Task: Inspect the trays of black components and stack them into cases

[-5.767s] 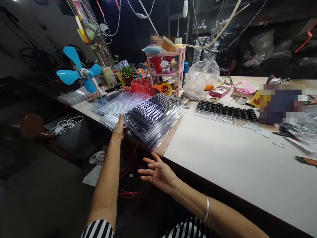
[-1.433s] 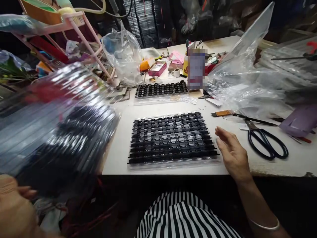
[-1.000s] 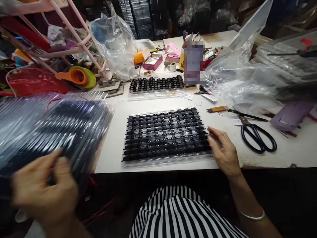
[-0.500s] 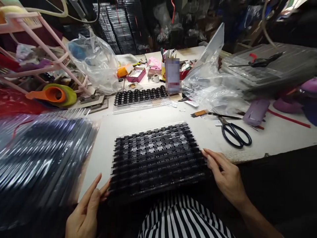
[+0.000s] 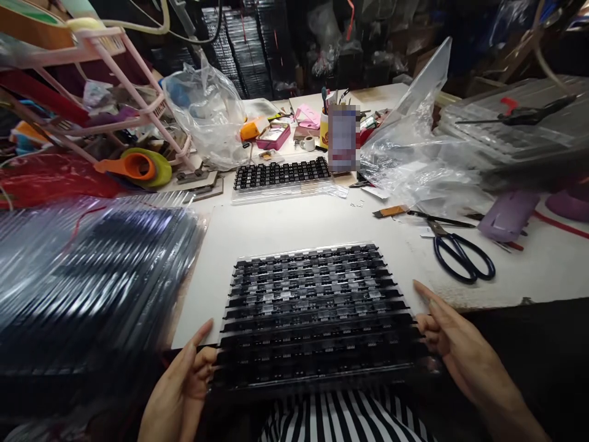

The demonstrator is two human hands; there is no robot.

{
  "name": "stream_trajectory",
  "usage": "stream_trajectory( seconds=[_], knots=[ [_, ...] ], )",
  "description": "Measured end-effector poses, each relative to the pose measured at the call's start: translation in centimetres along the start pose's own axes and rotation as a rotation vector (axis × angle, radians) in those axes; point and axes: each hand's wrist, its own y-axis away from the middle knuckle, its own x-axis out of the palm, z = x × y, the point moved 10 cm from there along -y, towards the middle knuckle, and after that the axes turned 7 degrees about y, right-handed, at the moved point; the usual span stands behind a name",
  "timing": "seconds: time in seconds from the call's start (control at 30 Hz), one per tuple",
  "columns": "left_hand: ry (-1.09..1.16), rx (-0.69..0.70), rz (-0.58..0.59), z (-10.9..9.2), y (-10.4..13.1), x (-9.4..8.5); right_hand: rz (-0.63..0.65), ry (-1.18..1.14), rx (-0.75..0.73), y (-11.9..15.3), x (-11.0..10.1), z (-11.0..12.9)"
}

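A clear plastic tray filled with rows of black parts (image 5: pixel 313 313) lies across the front edge of the white table (image 5: pixel 285 224), its near side over the striped clothing. At its left side my left hand (image 5: pixel 184 374) holds the edge, index finger stretched forward and the other fingers curled at the rim. My right hand (image 5: pixel 455 344) grips the right edge in the same way, its index finger pointing up along the table. Both thumbs are hard to make out. Farther back sits a smaller group of black parts (image 5: pixel 280 173) on clear trays.
Stacked, plastic-wrapped black trays (image 5: pixel 101 264) fill the left. Dark-handled scissors (image 5: pixel 462 255) and an orange cutter (image 5: pixel 390 212) lie at right. Behind are clear bags (image 5: pixel 207 116), a pink rack (image 5: pixel 142 104) and a yellow cup (image 5: pixel 324 129).
The view has shifted, so the table items appear farther right. The tray and both hands appear lower and nearer to me, still together. My right index finger now extends off the tray's edge.
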Motion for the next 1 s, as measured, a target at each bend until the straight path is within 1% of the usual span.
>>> stream_trajectory(
  seconds=[0.03,0.1,0.13,0.2,0.27,0.3,0.37,0.43,0.5,0.53,0.6,0.67,0.73,0.87,0.93,1.0],
  knots=[
    [0.003,-0.023,-0.005,0.0,-0.1,0.4,0.025,-0.034,0.027,-0.2,0.4,0.2],
    [-0.072,-0.015,-0.070,-0.5,-0.6,0.5,0.057,0.003,0.026,-0.7,0.8,0.9],
    [-0.133,0.034,-0.113,-1.0,-0.9,0.3,0.065,0.052,-0.001,-1.1,0.9,1.4],
    [-0.257,0.210,-0.190,-2.8,-1.4,0.1,0.060,0.152,-0.075,-2.0,0.9,2.5],
    [-0.363,0.381,-0.218,-4.5,-1.5,0.4,0.008,0.212,-0.093,-3.1,0.7,2.8],
    [-0.407,0.438,-0.231,-5.1,-1.4,0.5,-0.027,0.219,-0.075,-3.6,0.5,2.7],
    [-0.458,0.477,-0.281,-5.8,-1.4,0.2,-0.084,0.198,-0.039,-4.7,0.2,2.4],
    [-0.427,0.441,-0.290,-5.8,-1.8,-0.1,-0.092,0.139,-0.070,-5.4,0.4,2.7],
    [-0.364,0.396,-0.241,-5.5,-2.5,-0.1,-0.054,0.046,-0.161,-5.5,1.3,3.7],
    [-0.347,0.385,-0.206,-5.5,-2.9,0.0,-0.019,-0.005,-0.200,-5.4,2.1,4.2],
    [-0.322,0.389,-0.155,-5.6,-3.9,0.1,0.075,-0.096,-0.231,-4.9,4.2,5.1],
    [-0.272,0.389,-0.115,-5.8,-4.9,0.3,0.136,-0.170,-0.222,-4.4,6.3,5.7],
    [-0.220,0.370,-0.071,-5.8,-5.8,1.0,0.166,-0.248,-0.211,-4.2,7.9,6.3],
    [-0.195,0.308,0.008,-5.2,-6.1,2.9,0.232,-0.482,-0.145,-4.4,9.6,6.4],
    [-0.098,0.203,0.073,-4.0,-6.0,3.4,0.272,-0.609,-0.082,-4.4,10.1,6.0],
    [0.147,-0.023,0.201,-1.7,-5.8,4.0,0.328,-0.729,-0.007,-4.2,10.7,5.5]
  ],
)
